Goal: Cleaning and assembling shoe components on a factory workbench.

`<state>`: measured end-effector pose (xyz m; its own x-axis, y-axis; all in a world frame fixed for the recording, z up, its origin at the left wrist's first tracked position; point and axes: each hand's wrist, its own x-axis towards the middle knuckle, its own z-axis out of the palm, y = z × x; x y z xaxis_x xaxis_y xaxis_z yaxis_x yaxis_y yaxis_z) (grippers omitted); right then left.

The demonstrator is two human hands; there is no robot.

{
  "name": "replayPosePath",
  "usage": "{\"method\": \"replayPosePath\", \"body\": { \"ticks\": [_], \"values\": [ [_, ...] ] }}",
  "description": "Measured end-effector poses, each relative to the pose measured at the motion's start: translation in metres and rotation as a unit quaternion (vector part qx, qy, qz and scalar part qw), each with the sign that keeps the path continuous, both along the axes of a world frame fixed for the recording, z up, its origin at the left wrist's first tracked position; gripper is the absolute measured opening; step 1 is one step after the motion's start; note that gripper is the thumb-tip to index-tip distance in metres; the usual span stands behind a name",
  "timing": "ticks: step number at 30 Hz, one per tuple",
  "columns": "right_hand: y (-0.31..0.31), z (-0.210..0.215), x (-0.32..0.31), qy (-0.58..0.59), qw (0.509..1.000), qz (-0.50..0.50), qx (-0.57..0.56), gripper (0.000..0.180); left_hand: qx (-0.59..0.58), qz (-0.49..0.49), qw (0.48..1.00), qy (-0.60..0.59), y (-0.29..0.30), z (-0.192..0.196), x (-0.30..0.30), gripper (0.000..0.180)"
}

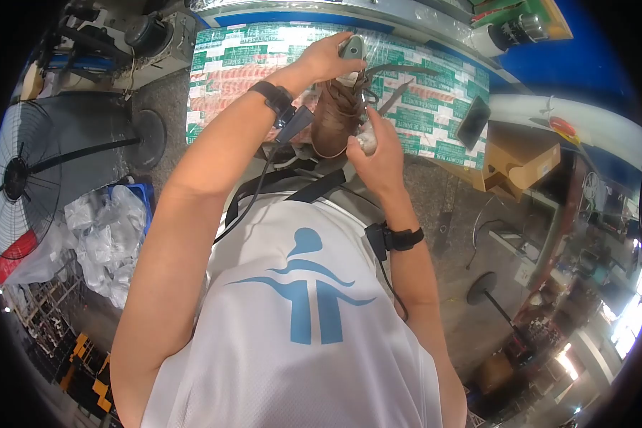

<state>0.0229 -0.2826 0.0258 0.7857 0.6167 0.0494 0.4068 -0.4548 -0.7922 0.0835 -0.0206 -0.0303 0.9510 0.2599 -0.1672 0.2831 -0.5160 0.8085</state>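
Note:
A brown lace-up shoe (332, 118) is at the near edge of the patterned table, its toe toward me. My left hand (326, 60) grips its far end, thumb and index finger around a grey-green rounded piece (353, 48) at the shoe's opening. Close to the right side of the shoe, my right hand (379, 155) has its thumb and index finger curled about a white crumpled wad (367, 138). Its index fingertip is near a thin dark loop by the laces; I cannot tell whether it touches. Two grey strips (394, 98) lie just right of the shoe.
A phone-like black slab (473, 123) lies on the table (264, 50) at the right, with an open cardboard box (524, 165) beyond. To the left are a standing fan (18, 178) and a blue crate of clear plastic bags (107, 232). A machine (150, 43) stands far left.

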Motion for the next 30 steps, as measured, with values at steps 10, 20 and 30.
{"method": "replayPosePath", "body": {
  "ticks": [10, 20, 30],
  "values": [
    [-0.008, 0.015, -0.006, -0.077, 0.990, 0.048, -0.108, 0.081, -0.013, 0.000, 1.000, 0.015, 0.004, -0.001, 0.001, 0.099],
    [0.015, 0.030, -0.020, -0.168, 0.982, 0.067, -0.058, 0.085, -0.016, 0.010, 1.000, 0.001, 0.001, 0.001, 0.000, 0.100],
    [0.044, 0.001, -0.008, -0.198, 0.972, 0.099, -0.074, 0.084, -0.014, 0.009, 0.999, -0.028, 0.001, -0.001, -0.001, 0.102]
  ]
}}
